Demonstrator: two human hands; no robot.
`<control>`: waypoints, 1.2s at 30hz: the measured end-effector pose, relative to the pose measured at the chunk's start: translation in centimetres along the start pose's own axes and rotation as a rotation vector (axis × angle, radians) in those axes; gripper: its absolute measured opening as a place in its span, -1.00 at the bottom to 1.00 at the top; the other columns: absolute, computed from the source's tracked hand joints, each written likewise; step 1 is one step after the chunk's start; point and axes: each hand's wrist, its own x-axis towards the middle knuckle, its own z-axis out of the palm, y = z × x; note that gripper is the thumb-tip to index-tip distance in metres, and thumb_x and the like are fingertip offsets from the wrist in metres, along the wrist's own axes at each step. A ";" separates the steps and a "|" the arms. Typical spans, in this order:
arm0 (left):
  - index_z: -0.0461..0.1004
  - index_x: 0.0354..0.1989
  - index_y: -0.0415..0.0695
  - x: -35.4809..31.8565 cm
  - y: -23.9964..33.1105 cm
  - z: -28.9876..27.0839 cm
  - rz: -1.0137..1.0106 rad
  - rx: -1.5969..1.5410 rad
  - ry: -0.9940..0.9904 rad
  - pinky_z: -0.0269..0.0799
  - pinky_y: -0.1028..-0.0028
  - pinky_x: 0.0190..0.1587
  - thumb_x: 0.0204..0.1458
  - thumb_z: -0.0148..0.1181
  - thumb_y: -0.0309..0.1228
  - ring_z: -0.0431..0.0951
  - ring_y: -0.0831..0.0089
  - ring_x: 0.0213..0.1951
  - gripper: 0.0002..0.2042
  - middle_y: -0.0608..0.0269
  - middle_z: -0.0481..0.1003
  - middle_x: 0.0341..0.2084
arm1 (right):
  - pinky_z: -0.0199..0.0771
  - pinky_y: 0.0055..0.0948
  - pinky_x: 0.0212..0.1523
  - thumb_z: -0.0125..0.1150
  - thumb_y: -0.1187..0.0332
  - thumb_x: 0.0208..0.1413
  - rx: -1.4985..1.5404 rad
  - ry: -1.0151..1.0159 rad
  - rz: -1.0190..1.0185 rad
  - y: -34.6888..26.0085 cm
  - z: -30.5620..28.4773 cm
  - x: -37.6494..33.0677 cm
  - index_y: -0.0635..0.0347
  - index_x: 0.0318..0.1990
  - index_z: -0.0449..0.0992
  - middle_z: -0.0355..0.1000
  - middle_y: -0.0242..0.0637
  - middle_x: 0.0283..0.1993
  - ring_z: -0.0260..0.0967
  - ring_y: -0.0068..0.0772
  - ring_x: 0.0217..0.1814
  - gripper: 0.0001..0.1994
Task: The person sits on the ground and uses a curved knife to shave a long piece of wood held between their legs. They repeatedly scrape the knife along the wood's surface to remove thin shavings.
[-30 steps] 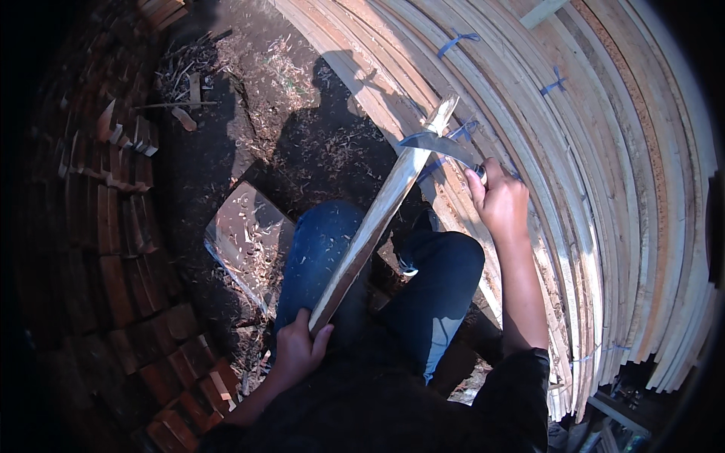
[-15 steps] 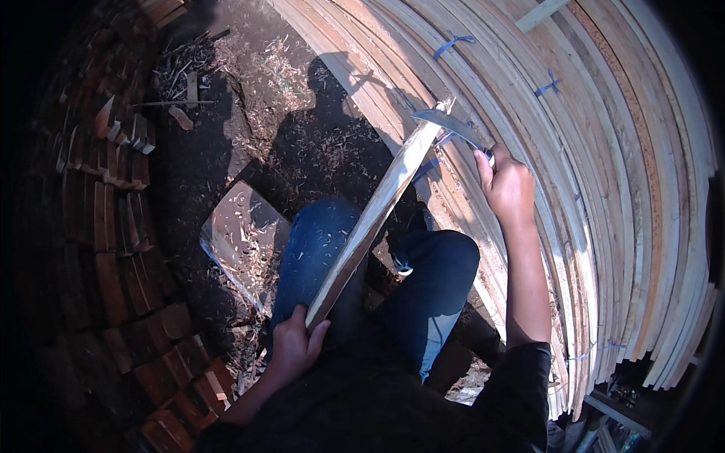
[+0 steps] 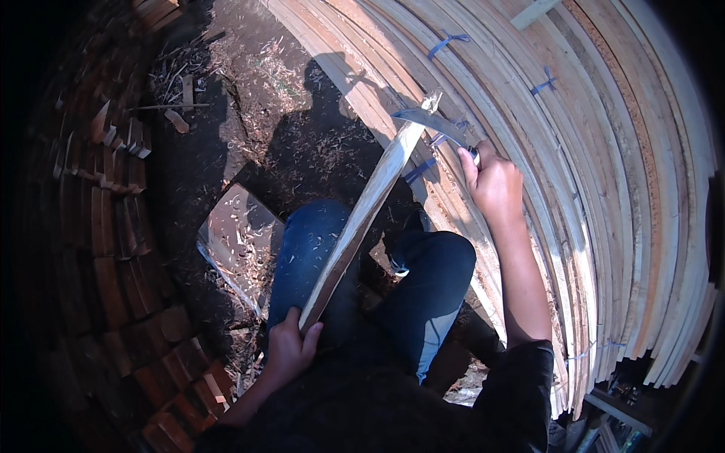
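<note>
A long wooden stick [image 3: 361, 219], pale along one face and dark brown along another, slants up and away from my lap. My left hand [image 3: 291, 346] is closed around its near end. In my right hand [image 3: 495, 181] is the handle of a curved sickle [image 3: 434, 123]. The metal blade lies across the stick close to its far end, where the wood is frayed and pale. Most of the handle is hidden in my fingers.
Long boards [image 3: 521, 113] lie stacked on the right, tied with blue strips [image 3: 449, 44]. Stacked brown blocks [image 3: 113, 219] fill the left side. A board [image 3: 240, 219] strewn with shavings lies left of my knee [image 3: 321, 226]. More shavings cover the dark soil.
My right hand and the sickle have moved a little to the left. The stick's far end has swung slightly left, while my left hand has barely shifted.
</note>
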 end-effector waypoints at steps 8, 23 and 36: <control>0.32 -0.36 -0.33 -0.1 -0.4 -0.3 -0.038 0.037 -0.023 0.38 0.06 -0.51 0.10 0.17 -0.28 0.51 -0.19 -0.54 -0.70 -0.22 0.41 -0.70 | 0.46 -0.10 -0.52 0.11 -0.07 0.16 0.133 -0.026 -0.048 -1.4 -0.6 -1.1 0.21 -0.44 0.47 0.41 -0.09 -0.66 0.45 0.05 -0.55 -0.54; 0.32 -0.38 -0.34 0.0 -0.2 0.1 -0.013 0.036 0.006 0.36 0.08 -0.54 0.11 0.14 -0.29 0.49 -0.16 -0.59 -0.70 -0.16 0.38 -0.75 | 0.48 -0.11 -0.49 0.12 -0.06 0.15 0.091 0.003 -0.003 0.1 0.0 1.0 0.23 -0.48 0.45 0.41 -0.06 -0.66 0.47 0.02 -0.55 -0.53; 0.32 -0.35 -0.35 -0.3 -0.4 0.2 0.007 -0.024 0.023 0.36 0.11 -0.53 0.11 0.12 -0.29 0.50 -0.15 -0.58 -0.71 -0.15 0.38 -0.74 | 0.48 -0.19 -0.56 0.13 -0.09 0.13 0.095 0.034 -0.091 -1.4 -0.3 0.1 0.20 -0.54 0.45 0.36 -0.12 -0.74 0.44 -0.03 -0.63 -0.51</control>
